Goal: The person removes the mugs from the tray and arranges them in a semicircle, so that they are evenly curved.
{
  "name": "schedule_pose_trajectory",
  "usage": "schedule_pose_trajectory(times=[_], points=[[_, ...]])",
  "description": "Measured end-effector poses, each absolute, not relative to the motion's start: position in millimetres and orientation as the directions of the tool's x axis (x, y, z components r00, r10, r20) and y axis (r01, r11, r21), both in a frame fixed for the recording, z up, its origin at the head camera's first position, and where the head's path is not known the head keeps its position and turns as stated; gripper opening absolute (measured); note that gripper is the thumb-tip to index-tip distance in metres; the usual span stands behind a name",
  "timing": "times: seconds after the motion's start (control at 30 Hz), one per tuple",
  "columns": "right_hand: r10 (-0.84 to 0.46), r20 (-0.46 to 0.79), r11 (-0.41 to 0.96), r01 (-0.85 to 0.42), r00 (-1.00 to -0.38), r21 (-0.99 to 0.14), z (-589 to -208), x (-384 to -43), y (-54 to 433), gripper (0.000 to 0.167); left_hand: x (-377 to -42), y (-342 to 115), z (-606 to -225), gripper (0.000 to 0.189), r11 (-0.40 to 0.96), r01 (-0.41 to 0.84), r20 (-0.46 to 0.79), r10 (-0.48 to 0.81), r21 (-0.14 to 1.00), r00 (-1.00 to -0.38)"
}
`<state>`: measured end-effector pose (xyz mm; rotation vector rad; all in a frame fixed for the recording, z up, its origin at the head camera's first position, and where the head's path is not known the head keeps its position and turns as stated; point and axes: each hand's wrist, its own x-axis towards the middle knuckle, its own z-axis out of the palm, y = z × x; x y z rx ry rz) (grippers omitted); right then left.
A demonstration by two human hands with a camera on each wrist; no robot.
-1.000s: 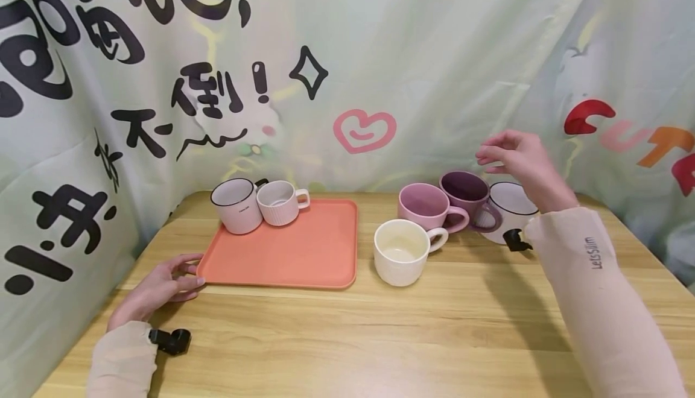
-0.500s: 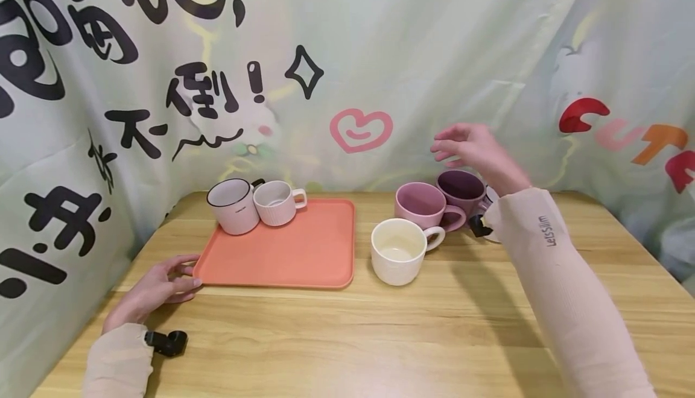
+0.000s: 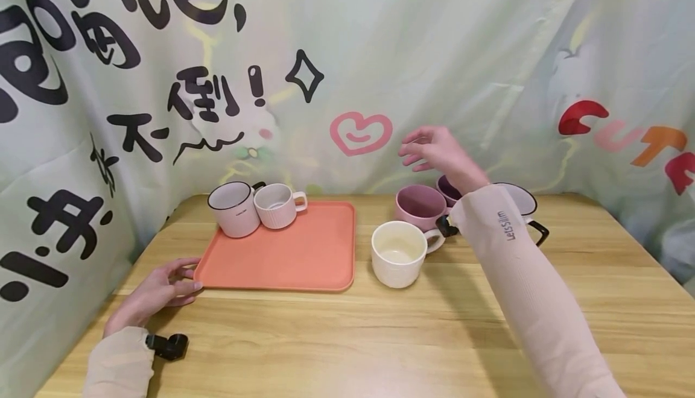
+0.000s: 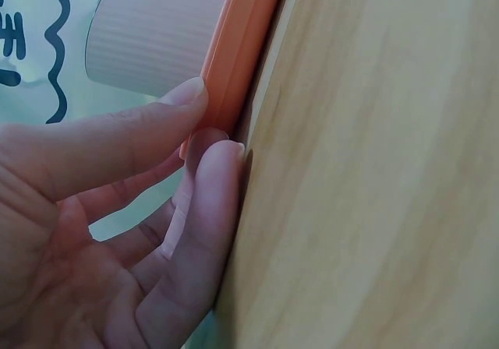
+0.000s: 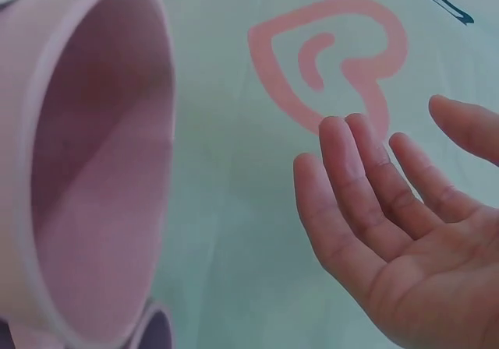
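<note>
My left hand [image 3: 157, 292] pinches the front left corner of the orange tray [image 3: 282, 262], thumb on the rim and fingers under it in the left wrist view. A white dark-rimmed mug [image 3: 239, 217] and a small ribbed white cup [image 3: 274, 208] stand at the tray's back left. My right hand [image 3: 441, 154] hangs with relaxed fingers above the pink mug [image 3: 420, 205], holding nothing. In the right wrist view the pink mug [image 5: 101, 170] is apart from the fingers. A cream mug [image 3: 396, 265] stands right of the tray. My right arm partly hides a dark purple mug [image 3: 446, 188].
Behind the right forearm stands a white black-rimmed mug [image 3: 518, 199], its black handle pointing right. A printed curtain [image 3: 347, 54] closes off the back and left of the wooden table [image 3: 326, 344].
My right hand has moved left, from above the black-rimmed mug to above the pink mug, still empty. The left hand keeps its hold on the tray, and the mugs stay in place.
</note>
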<state>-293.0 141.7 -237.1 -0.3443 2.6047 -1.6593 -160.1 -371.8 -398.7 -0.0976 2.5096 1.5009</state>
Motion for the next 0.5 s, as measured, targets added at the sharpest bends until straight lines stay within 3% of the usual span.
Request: schedule_pose_trajectory(times=[0.5], points=[[-0.267, 0.018, 0.404, -0.129, -0.964, -0.906, -243.0, -298.6, 115.0, 0.037, -159.7, -370.7, -397.3, 0.068, 0.478, -0.18, -0.228, 0.045, 0.86, -0.973]])
